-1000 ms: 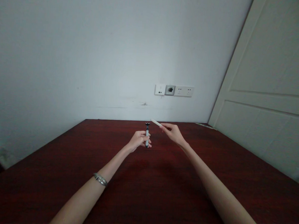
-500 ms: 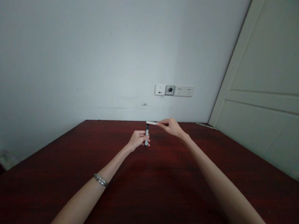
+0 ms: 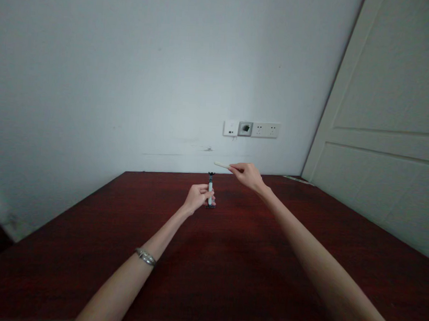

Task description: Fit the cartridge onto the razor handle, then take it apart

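Note:
My left hand (image 3: 196,197) is closed around the white upright of a small white-and-black stand (image 3: 210,186). The stand has a black forked top and what looks like a thin dark foot at the bottom. My right hand (image 3: 248,175) pinches one end of a slim white bar-shaped piece (image 3: 221,165) between thumb and fingers. That piece points left, slightly tilted, and hangs just above the stand's black top with a gap between them. Its exact kind is too small to tell.
Both arms reach over a dark red wooden table (image 3: 209,265). Behind it rises a pale wall (image 3: 182,82) with a row of sockets (image 3: 265,130). A white panelled door (image 3: 384,140) stands at the right. A silver bracelet (image 3: 145,256) circles my left wrist.
My right hand has moved up and slightly right, lifting the slim white piece off the black top of the stand. My left hand has stayed nearly in place.

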`<state>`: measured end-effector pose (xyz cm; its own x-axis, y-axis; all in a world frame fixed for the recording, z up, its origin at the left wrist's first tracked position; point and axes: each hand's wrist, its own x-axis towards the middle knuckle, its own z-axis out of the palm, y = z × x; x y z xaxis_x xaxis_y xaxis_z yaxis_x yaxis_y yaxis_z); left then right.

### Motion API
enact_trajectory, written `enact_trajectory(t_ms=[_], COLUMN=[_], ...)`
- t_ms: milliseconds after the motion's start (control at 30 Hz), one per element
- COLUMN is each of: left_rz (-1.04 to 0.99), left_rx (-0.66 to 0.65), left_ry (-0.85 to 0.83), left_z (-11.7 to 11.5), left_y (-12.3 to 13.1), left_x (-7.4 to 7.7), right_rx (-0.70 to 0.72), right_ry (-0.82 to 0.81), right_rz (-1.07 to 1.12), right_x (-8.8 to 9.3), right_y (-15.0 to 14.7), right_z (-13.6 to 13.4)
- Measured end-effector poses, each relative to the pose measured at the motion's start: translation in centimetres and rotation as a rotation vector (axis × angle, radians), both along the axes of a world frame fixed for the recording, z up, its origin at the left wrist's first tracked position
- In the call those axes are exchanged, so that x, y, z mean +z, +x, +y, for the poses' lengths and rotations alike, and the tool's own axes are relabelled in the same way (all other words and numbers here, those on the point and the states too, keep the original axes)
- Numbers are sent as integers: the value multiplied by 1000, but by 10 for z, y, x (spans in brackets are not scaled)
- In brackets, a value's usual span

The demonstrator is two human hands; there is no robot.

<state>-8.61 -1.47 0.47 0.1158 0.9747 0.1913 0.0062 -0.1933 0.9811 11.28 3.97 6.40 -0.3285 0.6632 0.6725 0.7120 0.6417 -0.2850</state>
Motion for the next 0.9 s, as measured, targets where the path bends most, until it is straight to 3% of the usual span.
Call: enact_trajectory(t_ms=[133, 300, 467, 667, 800, 900], left_rz=[6, 10, 21, -7, 9, 15], left_rx=[10, 2, 10, 11, 26, 24], left_ry=[-12, -6, 17, 9, 1, -1], left_z=[-2, -2, 3, 5, 3, 1], left_y=[0, 0, -4, -8, -7, -7], left_x=[4, 5, 2, -2, -2, 0], right_rx=[205, 43, 290, 113, 202, 97], right_ry=[-92, -61, -170, -83, -114, -102], right_rz=[-24, 39, -11, 69, 69, 77], right_x=[0, 1, 1, 0, -4, -9], right_y=[-1, -4, -4, -6, -10, -9], right_z=[0, 5, 8, 12, 10, 9])
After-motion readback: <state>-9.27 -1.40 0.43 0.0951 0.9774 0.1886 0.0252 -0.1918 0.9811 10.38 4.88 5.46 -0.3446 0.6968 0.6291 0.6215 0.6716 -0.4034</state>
